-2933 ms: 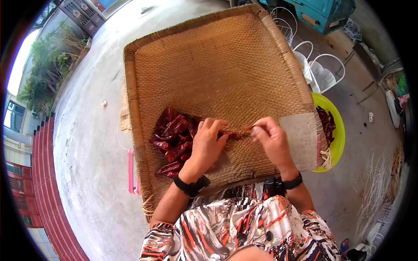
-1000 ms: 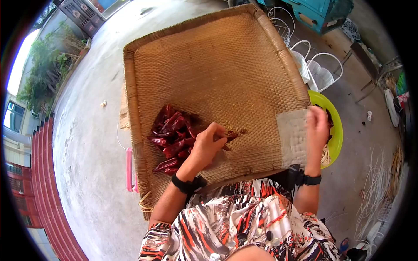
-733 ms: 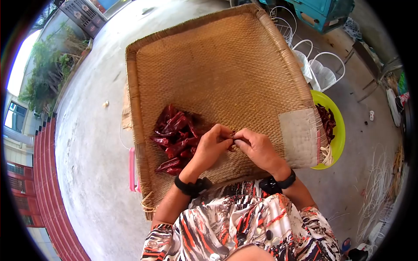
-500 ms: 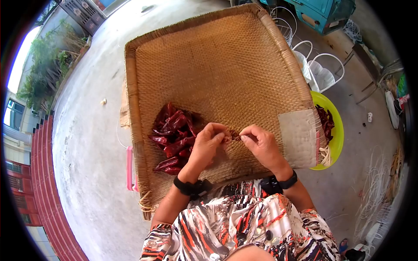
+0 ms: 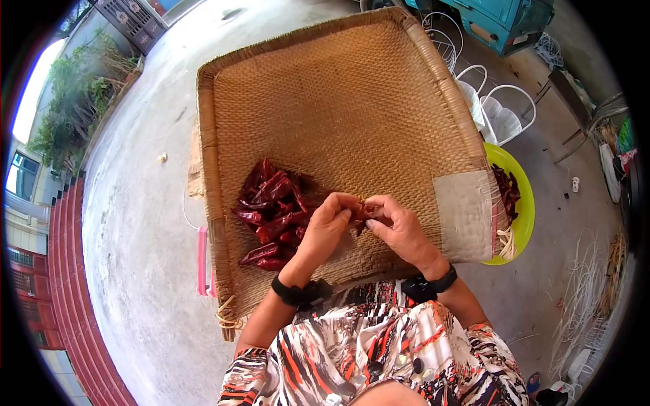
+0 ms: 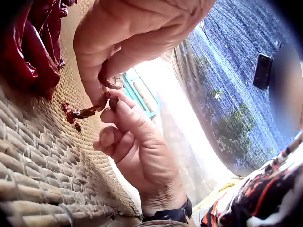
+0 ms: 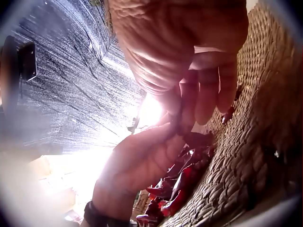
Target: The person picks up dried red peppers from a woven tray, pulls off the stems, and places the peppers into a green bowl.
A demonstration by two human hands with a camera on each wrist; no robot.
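Observation:
Red dried chillies lie heaped on the left of a woven tray. Just right of the heap, the left hand pinches a small dark red chilli piece between thumb and finger. Fingertips of the right hand meet it there and pinch the same piece from the other side. Small chilli scraps lie on the weave beneath the fingers in the left wrist view. In the right wrist view the held piece is mostly hidden by the fingers.
A yellow-green basin holding dark red chillies stands beside the tray's right edge. Beyond it are white baskets and a chair. Something pink stands by the tray's left edge.
The right hand swung out over the basin side about a second ago and came back to the left hand. Since the latest earlier view, the fingertips have closed together.

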